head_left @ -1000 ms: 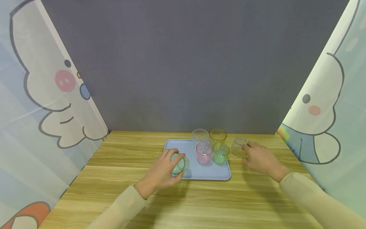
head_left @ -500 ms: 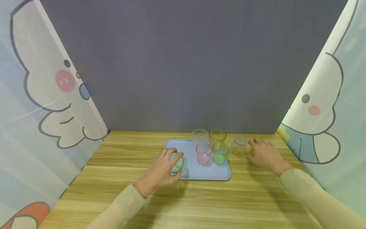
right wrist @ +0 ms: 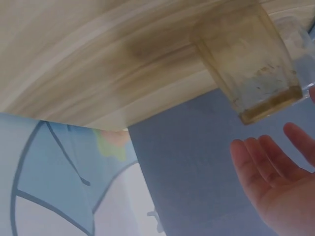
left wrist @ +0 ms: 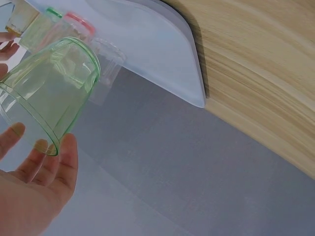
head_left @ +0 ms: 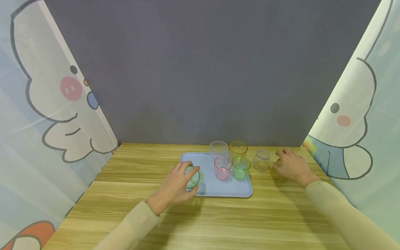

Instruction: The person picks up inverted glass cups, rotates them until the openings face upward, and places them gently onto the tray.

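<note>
No text, label, brand, number or sign can be read in any of the views.
</note>
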The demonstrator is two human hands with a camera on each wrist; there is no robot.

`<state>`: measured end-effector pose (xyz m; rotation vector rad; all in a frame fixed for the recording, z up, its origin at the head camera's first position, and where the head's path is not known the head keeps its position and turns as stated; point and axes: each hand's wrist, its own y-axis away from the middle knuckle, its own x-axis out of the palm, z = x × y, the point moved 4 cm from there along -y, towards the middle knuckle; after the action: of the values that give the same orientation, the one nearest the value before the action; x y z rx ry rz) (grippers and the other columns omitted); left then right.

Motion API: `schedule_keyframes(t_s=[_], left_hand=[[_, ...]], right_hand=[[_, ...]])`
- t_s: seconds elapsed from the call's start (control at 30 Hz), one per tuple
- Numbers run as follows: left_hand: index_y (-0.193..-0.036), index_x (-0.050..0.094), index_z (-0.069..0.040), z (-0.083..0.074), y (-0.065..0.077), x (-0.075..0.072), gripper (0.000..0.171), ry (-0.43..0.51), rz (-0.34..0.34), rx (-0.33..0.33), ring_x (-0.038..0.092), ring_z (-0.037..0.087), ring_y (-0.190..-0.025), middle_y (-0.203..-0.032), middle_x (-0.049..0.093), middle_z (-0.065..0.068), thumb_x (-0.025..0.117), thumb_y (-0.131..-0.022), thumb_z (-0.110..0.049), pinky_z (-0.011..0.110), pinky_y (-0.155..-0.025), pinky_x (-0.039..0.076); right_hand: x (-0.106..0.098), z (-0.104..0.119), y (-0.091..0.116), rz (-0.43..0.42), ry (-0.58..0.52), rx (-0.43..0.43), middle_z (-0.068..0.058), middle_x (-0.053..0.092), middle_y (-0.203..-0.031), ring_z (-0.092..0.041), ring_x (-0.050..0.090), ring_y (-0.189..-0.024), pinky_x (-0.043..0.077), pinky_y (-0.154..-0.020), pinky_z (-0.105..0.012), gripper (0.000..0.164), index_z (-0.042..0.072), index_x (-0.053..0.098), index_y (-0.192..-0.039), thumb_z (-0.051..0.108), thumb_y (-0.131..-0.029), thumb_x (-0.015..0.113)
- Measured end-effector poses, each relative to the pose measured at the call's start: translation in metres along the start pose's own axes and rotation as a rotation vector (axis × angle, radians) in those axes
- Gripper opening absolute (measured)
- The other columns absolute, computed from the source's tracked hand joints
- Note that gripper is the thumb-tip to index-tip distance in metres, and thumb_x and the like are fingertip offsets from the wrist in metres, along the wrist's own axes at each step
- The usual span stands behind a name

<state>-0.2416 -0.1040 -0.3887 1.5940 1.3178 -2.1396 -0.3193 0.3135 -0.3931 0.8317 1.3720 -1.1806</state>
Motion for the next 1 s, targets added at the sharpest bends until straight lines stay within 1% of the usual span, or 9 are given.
schedule_keyframes(t_s=[0.13,0.33,0.43,0.57,0.7,0.83,1.0], left_hand=[[-0.130,0.065,-0.012,0.000,0.000,-0.001,0.057,-0.009,0.006,-0.003,0.057,0.029,-0.110,-0.124,0.058,0.012,0.080,-0.080,-0.033,0.042,-0.085,0.055],[-0.131,0.065,-0.012,0.000,0.000,-0.001,0.057,-0.013,0.015,-0.006,0.057,0.030,-0.111,-0.124,0.059,0.012,0.080,-0.080,-0.033,0.042,-0.087,0.055],[-0.131,0.065,-0.011,0.001,0.001,-0.001,0.057,-0.008,0.018,-0.008,0.058,0.030,-0.111,-0.124,0.059,0.013,0.080,-0.080,-0.033,0.042,-0.087,0.054],[-0.131,0.064,-0.012,0.002,0.001,0.000,0.056,-0.007,0.033,-0.018,0.057,0.030,-0.111,-0.125,0.058,0.013,0.079,-0.081,-0.033,0.042,-0.087,0.055],[-0.132,0.063,-0.013,0.004,0.001,0.003,0.056,0.000,0.054,-0.031,0.057,0.030,-0.111,-0.126,0.058,0.013,0.079,-0.082,-0.034,0.041,-0.088,0.054],[-0.132,0.063,-0.012,0.005,0.001,0.004,0.057,0.008,0.065,-0.039,0.057,0.029,-0.110,-0.126,0.057,0.013,0.079,-0.082,-0.034,0.041,-0.087,0.054],[-0.132,0.063,-0.011,0.009,0.000,0.004,0.056,0.022,0.075,-0.055,0.056,0.029,-0.107,-0.125,0.057,0.014,0.079,-0.083,-0.033,0.042,-0.085,0.054]], right_hand=[[0.003,-0.005,-0.001,0.018,-0.031,0.028,-0.035,0.053,-0.128,-0.055,0.052,-0.115,0.049,-0.085,-0.067,0.052,-0.011,0.057,-0.130,0.026,-0.093,0.059],[0.007,-0.012,-0.002,0.063,-0.088,0.081,-0.038,0.049,-0.133,-0.059,0.047,-0.119,0.048,-0.080,-0.070,0.055,-0.009,0.055,-0.133,0.031,-0.095,0.059],[0.008,-0.013,-0.002,0.083,-0.127,0.096,-0.038,0.050,-0.133,-0.058,0.049,-0.118,0.050,-0.078,-0.069,0.054,-0.008,0.056,-0.132,0.031,-0.095,0.059],[0.006,-0.012,-0.003,0.110,-0.152,0.089,-0.037,0.053,-0.127,-0.056,0.055,-0.110,0.052,-0.074,-0.066,0.051,-0.007,0.059,-0.127,0.030,-0.093,0.062],[0.001,-0.010,-0.005,0.162,-0.166,0.083,-0.035,0.055,-0.121,-0.053,0.057,-0.103,0.051,-0.075,-0.064,0.050,-0.008,0.060,-0.125,0.027,-0.090,0.068],[-0.003,-0.008,-0.007,0.211,-0.173,0.072,-0.034,0.056,-0.115,-0.048,0.060,-0.096,0.052,-0.076,-0.059,0.049,-0.009,0.059,-0.122,0.023,-0.088,0.072],[-0.003,-0.007,-0.011,0.220,-0.167,0.045,-0.033,0.060,-0.110,-0.046,0.061,-0.094,0.051,-0.078,-0.057,0.045,-0.011,0.061,-0.117,0.020,-0.086,0.072]])
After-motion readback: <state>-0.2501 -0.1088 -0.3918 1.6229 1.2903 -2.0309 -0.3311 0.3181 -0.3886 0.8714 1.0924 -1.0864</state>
